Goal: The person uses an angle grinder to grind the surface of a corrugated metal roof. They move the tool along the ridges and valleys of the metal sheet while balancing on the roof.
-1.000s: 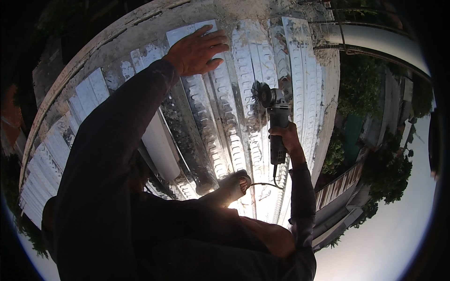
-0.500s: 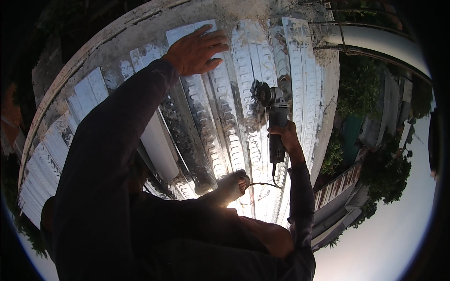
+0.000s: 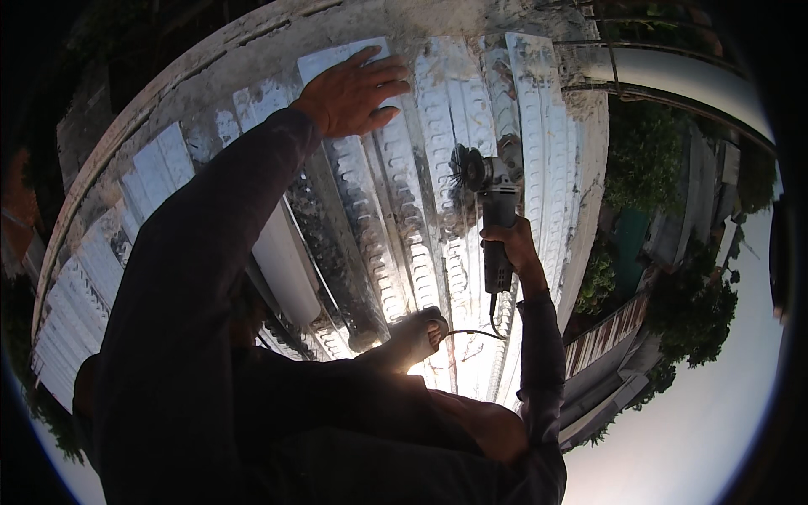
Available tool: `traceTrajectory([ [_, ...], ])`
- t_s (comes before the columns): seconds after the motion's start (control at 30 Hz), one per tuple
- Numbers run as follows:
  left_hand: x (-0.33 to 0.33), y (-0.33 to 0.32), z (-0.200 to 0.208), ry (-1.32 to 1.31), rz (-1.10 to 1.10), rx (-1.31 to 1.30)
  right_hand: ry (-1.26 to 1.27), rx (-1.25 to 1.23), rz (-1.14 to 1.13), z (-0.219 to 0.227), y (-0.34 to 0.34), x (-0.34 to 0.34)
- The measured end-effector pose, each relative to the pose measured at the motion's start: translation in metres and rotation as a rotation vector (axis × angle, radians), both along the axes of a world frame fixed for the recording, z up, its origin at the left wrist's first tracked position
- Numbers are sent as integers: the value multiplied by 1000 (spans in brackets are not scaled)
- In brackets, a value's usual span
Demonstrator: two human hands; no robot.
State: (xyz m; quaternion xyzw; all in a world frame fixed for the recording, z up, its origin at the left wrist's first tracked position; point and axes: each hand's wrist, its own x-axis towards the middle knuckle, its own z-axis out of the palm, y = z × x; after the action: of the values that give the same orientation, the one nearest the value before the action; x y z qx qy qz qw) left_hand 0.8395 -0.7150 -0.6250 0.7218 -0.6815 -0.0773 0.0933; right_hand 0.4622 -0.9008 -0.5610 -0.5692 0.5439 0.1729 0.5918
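My right hand (image 3: 517,244) is wrapped around the body of a dark angle grinder (image 3: 500,209). A round wire brush (image 3: 468,168) is fitted at the grinder's head and sits at the ribbed metal panels (image 3: 421,160); I cannot tell if it touches them. The cord runs from the grinder's lower end and curves left toward my foot. Farther up and to the left, my left hand (image 3: 358,94) is spread with fingers apart over the upper end of a panel. Whether its palm rests on the metal cannot be made out.
Several long metal strips lie side by side on a concrete surface (image 3: 210,59). A sandalled foot (image 3: 427,330) is on the panels, near a pale tube-like piece (image 3: 290,273). To the right, past the concrete edge, are trees (image 3: 644,160), rusty roofing (image 3: 610,324) and thin bars (image 3: 673,88).
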Motion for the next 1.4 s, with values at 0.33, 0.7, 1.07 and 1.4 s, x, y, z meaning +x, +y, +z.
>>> traceTrajectory([
  [0.33,2,-1,8,58,-20,-45,-34,-79,55,-1,-2,1],
  [0.7,2,0,0,-1,-24,-55,40,-91,117,-1,-7,4],
  [1.07,2,-1,1,33,-29,-58,27,-54,86,-3,-8,2],
  [1.4,3,1,-1,24,-30,-64,34,-90,122,0,-7,7],
])
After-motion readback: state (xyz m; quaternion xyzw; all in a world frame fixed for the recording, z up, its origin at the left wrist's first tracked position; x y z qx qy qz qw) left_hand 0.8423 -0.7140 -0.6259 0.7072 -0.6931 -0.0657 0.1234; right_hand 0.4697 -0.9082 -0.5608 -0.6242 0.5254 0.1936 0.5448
